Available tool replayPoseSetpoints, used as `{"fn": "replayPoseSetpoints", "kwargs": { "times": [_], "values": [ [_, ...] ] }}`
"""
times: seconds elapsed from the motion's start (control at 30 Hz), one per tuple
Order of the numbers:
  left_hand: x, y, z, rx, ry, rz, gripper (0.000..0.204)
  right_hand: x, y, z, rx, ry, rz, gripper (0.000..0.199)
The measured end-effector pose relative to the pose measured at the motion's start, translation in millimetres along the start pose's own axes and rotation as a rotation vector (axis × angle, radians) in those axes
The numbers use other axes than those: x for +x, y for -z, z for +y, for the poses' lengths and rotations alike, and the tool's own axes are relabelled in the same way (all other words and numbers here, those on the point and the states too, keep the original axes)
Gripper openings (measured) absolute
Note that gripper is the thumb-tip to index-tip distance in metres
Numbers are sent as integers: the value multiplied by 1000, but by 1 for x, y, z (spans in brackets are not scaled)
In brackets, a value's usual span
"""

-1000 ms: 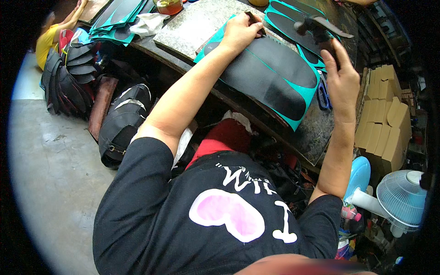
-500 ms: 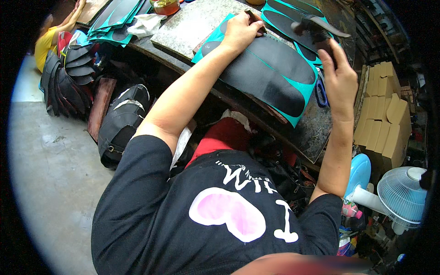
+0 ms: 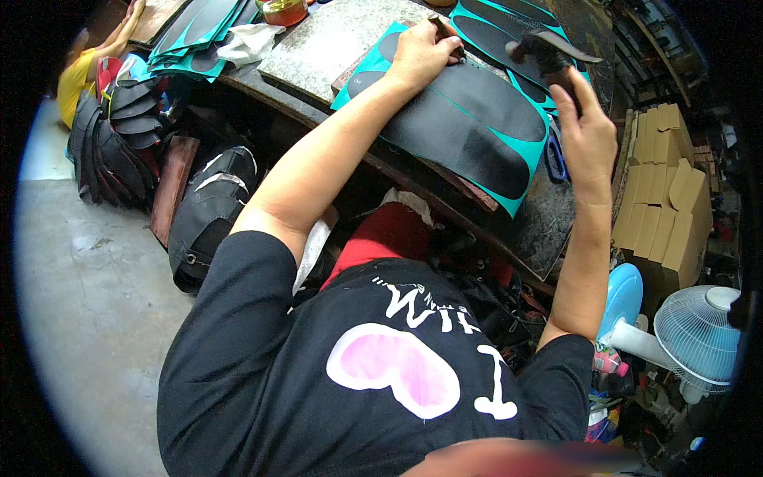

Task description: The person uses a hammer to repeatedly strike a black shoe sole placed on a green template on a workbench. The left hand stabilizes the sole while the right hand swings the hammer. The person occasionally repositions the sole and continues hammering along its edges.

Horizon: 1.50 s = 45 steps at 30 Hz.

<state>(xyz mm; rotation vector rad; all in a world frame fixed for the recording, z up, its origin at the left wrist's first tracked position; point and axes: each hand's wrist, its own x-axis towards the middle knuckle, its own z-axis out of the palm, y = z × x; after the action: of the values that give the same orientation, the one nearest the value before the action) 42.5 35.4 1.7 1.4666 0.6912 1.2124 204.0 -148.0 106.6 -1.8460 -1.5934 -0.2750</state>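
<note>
Left hand, upper centre of frame — grasping a small dark tool at a black-and-teal sheet, upper right of centre. Right hand, upper right — clasped round a hammer. Scissors, blue-handled, just beside the sheet's right edge

The dark workbench bears a speckled slab and scissors.

Left hand's got a dark tool pinched at the far edge of a black-and-teal sheet, right hand's gripping a hammer off to the right. Blue scissors just right of the sheet, more sheets piled far left, fan near right.
</note>
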Motion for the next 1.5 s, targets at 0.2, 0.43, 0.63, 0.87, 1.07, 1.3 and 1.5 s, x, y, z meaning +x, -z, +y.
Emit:
{"fn": "replayPoseSetpoints", "kwargs": {
  "times": [0.2,0.43,0.63,0.87,1.07,1.3,1.5],
  "values": [
    [-3,-4,4,554,-396,-79,16,5,19,-16,287,210,307,37],
    [-7,-13,4,559,-361,49,12,-8,-4,-1,-142,0,0,41],
    [-3,-9,3,421,-203,-110,12,3,29,-8,300,123,235,37],
    [-9,-19,4,677,-411,-95,18,-8,-7,-13,-37,3,-83,42],
    [12,19,8,-142,-178,181,12,-16,-4,13,-72,-62,-90,43],
    [3,31,2,312,-43,12,16,2,-7,-8,72,30,-40,42],
    [4,25,10,653,-348,-48,18,13,4,-32,423,183,190,38]
  ]
}}
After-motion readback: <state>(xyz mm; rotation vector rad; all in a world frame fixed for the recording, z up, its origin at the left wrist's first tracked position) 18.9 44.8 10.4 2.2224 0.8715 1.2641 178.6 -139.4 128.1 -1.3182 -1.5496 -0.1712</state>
